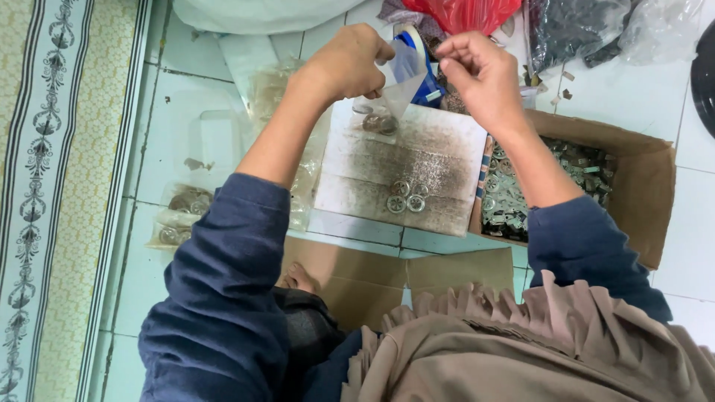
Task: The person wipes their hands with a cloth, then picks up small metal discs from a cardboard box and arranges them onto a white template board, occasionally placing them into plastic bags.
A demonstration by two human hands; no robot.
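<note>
Left hand: your left hand [350,63] was raised over the far edge of the board, fingers [376,52] closed, pinching one side of the small clear bag [402,82].
Right hand: your right hand [480,74] was up level with the left one, thumb and forefinger pinched together at the bag's other top corner, the other fingers curled in.
Small clear bag: it hung between your two hands, held at its mouth and sagging to a point just above the board; a few round metal pieces [380,123] showed through the plastic at its lower end.
Board: a worn, speckled white board [439,149] lay flat on the tiled floor [171,97] under your hands, serving as your worktop.
Loose pieces: a small cluster of round metal discs [406,197] sat on the near part of the board, well apart from the bag.
Cardboard box: an open box [633,149] stood just beside the board on your right, holding a heap of small metal parts [514,201].
Filled bags: on your left, clear bags with discs inside [182,212] lay on the floor.
Far side: a red plastic bag [462,13] and clear bags of dark parts [581,26] lay beyond your hands.
Cardboard sheet: flat cardboard [357,279] lay on the floor between you and the board.
Sleeves: both your arms wore dark blue sleeves [223,283].
</note>
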